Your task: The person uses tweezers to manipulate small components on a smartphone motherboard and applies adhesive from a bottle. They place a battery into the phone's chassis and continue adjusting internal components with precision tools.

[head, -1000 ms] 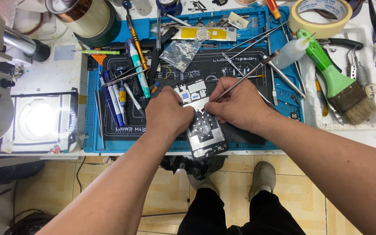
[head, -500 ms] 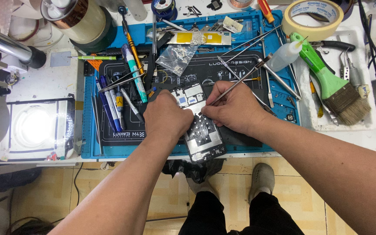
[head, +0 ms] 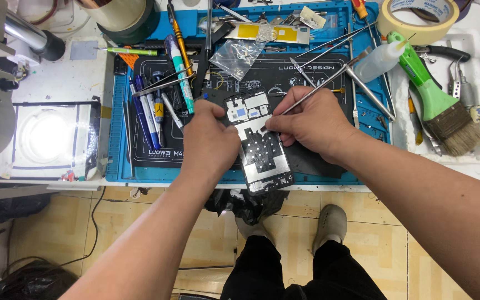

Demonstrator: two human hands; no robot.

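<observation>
Nearest the body, an opened phone (head: 262, 150) with its back cover off lies at the front edge of the blue work mat (head: 119, 139), its lower end jutting slightly past the bench edge. The left hand (head: 209, 141) clamps the phone's left side, fingers curled over its frame. The right hand (head: 306, 122) pinches slim metal tweezers (head: 312, 94), whose tip rests on the phone's upper middle. Beyond the hands, pens and screwdrivers (head: 151, 111) lie in a row on the mat's left, and a small clear bag (head: 237, 55) sits farther back. To the right lie a green-handled brush (head: 437, 103) and, at the back, a roll of masking tape (head: 418, 16). At far left, a lit lamp panel (head: 48, 136) glows white.
</observation>
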